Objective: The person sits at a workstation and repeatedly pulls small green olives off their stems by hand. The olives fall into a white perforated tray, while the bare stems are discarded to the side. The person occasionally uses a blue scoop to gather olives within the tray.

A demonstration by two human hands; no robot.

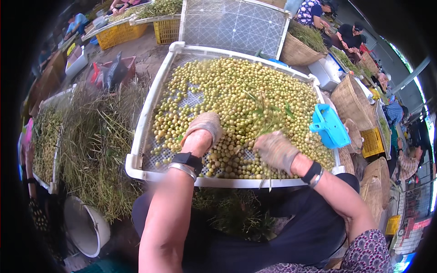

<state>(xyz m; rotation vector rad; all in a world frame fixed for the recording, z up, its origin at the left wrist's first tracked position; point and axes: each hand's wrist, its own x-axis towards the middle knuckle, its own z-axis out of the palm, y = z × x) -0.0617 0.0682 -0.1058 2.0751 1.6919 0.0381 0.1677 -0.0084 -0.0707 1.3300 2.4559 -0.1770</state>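
Observation:
A white plastic mesh tray lies before me, mostly covered with small round yellow-green fruits. My left hand, in a knitted glove, rests low among the fruits left of the middle; its fingers are hidden from view. Also gloved and slightly blurred, my right hand is closed around thin green stems that stick out above it and below it near the tray's front rim. A few green leaves lie on the fruits beyond that hand. On the tray's right edge sits a blue plastic scoop.
Heaped bare stems border the tray on the left, with a white bucket below. An upright white mesh tray stands behind. Wicker baskets are at right. Another person's hand is at far left; several people sit farther off.

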